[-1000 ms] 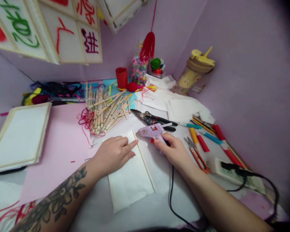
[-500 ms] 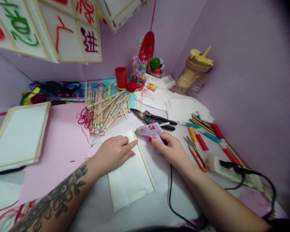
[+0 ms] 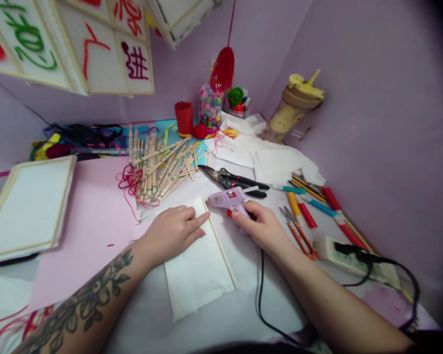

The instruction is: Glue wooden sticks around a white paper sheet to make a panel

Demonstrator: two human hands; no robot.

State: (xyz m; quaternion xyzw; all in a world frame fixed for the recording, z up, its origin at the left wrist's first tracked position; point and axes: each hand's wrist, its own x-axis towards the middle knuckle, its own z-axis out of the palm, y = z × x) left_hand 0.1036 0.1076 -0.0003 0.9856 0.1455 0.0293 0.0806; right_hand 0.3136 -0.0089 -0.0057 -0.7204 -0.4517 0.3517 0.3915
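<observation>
While in right hand (image 3: 264, 228), glue gun (image 3: 229, 198) beside sheet (image 3: 197, 268)

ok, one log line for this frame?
left hand: flat on white paper sheet | right hand: holds purple glue gun | nozzle: near wooden stick

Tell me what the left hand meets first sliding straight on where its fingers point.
Probably the thin wooden stick edging the white sheet, just off the left hand's fingertips; beyond it, the right hand's glue gun.

Lilac walls (image 3: 354, 98), cluttered pink tabletop (image 3: 92, 216)
</observation>
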